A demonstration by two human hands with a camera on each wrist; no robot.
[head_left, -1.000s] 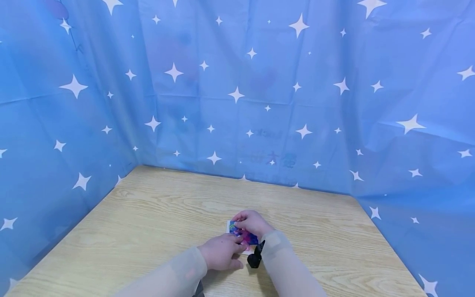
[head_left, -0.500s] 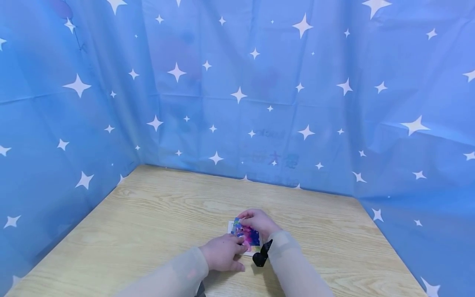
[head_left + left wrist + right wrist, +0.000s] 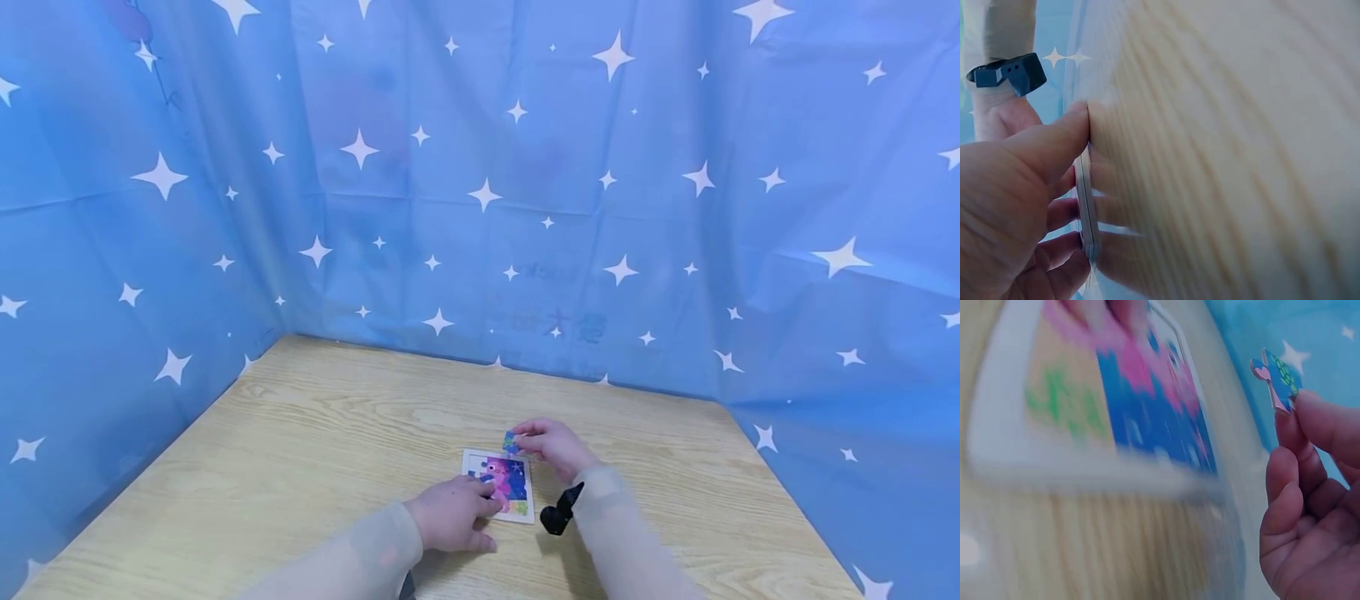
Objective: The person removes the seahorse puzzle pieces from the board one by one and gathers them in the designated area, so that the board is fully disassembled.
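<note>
A small jigsaw puzzle with a white frame lies on the table, showing a pink figure on dark blue and a sandy corner with green. My left hand rests on its near left part, fingers pressing the picture and covering some of it. The left thumb touches the tabletop, seen in the left wrist view. Just beyond the puzzle's far right corner, my right hand pinches a puzzle piece between thumb and fingertips. In the right wrist view that puzzle piece is blue with green leaves and a pink heart, held raised and tilted.
The wood-grain table extends around the puzzle. A blue curtain with white stars hangs behind it and along both sides. A black camera is strapped to the right wrist, close to the puzzle's right side.
My right hand has moved right with the puzzle piece, off the puzzle's upper left part and past its far right corner. More of the picture shows. The left hand stays nearly still.
</note>
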